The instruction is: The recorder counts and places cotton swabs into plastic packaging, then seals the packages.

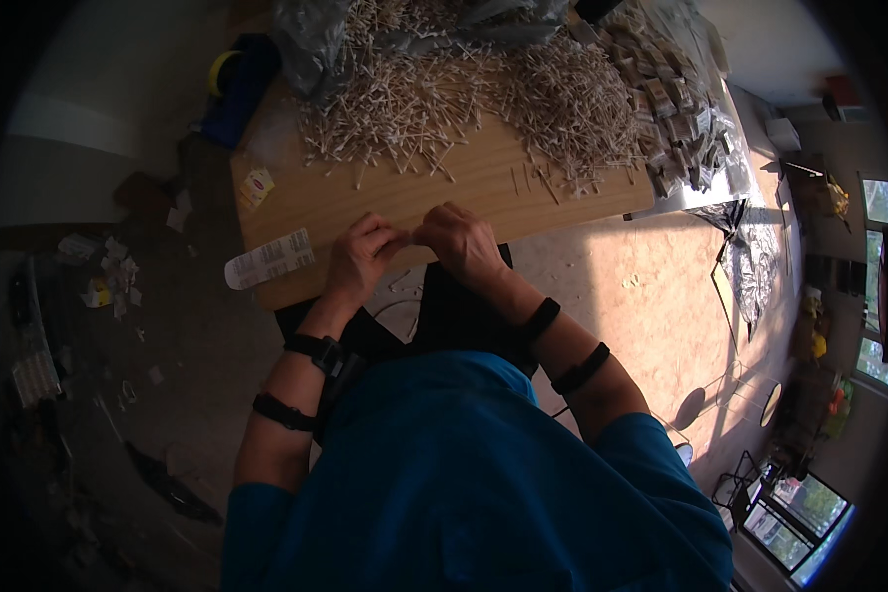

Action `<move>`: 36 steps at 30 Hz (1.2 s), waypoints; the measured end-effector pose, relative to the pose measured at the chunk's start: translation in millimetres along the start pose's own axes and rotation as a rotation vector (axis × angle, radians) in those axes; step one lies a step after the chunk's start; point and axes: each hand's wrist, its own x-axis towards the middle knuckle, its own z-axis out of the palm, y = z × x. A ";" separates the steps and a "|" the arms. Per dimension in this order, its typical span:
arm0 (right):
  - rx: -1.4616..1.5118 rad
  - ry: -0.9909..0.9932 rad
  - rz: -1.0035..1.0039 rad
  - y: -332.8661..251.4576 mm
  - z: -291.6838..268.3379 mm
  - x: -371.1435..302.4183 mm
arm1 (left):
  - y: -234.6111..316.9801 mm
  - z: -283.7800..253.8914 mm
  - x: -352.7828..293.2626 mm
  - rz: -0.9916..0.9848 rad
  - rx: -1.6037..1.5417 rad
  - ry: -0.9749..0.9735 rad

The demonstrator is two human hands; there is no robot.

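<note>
My left hand (363, 253) and my right hand (460, 240) meet over the near edge of the wooden table (365, 192), their fingertips nearly touching. Both are closed in a pinch, and whatever lies between the fingers is too small to make out. Beyond them a large heap of cotton swabs (405, 109) spreads over the tabletop, with a second pile of swabs (577, 113) to its right. A few single swabs (521, 181) lie loose in front of that pile. Beside my left hand, a printed paper strip (268, 259) with a rounded end hangs past the table's left edge.
A blue tape dispenser (241, 94) stands at the far left corner, near a small yellow-and-white card (257, 187). Grey plastic bags (311, 44) lie at the back. Several small filled packs (686, 123) crowd the right end. Paper scraps (113, 271) litter the floor at left.
</note>
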 end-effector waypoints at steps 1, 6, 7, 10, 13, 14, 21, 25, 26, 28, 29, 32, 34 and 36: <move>-0.016 -0.011 -0.027 2.3 0.4 0.1 | -1.5 0.6 0.9 0.037 0.025 0.007; -0.012 -0.026 -0.053 7.2 6.3 -11.0 | -3.3 2.6 -5.1 0.151 0.073 0.001; 0.000 -0.017 -0.059 5.4 8.1 -14.6 | -4.3 2.8 -6.3 0.199 0.104 0.000; 0.026 -0.025 -0.042 3.5 4.3 -3.0 | -8.8 -0.6 3.1 0.203 0.087 0.034; 0.064 -0.026 -0.033 13.8 3.0 4.4 | -1.1 -7.4 11.1 0.069 0.065 -0.058; 0.097 -0.020 -0.035 18.6 3.2 4.9 | 2.7 -8.8 14.8 0.077 0.067 -0.057; 0.222 0.046 0.129 10.9 -7.2 -1.7 | 16.4 -5.7 12.2 0.059 0.025 -0.023; 0.145 0.064 -0.008 14.3 -5.2 -4.4 | 11.3 3.1 14.8 0.230 0.188 0.024; 0.114 0.041 0.019 12.0 -5.1 -3.6 | 8.0 4.9 15.4 0.233 0.190 0.029; 0.042 0.057 0.001 13.6 -2.2 -4.9 | 7.8 8.7 18.4 0.298 0.205 0.088; -0.026 0.069 -0.015 14.3 -0.3 -5.2 | 7.4 9.6 19.3 0.301 0.205 0.089; -0.025 0.058 -0.024 15.9 4.8 -4.4 | 10.4 11.1 20.9 0.281 0.207 0.114; -0.021 0.054 -0.034 16.8 5.1 -4.1 | 13.9 12.0 19.3 0.280 0.215 0.122; -0.014 0.049 -0.043 13.7 2.5 -0.5 | 20.8 9.5 19.3 0.308 0.229 0.159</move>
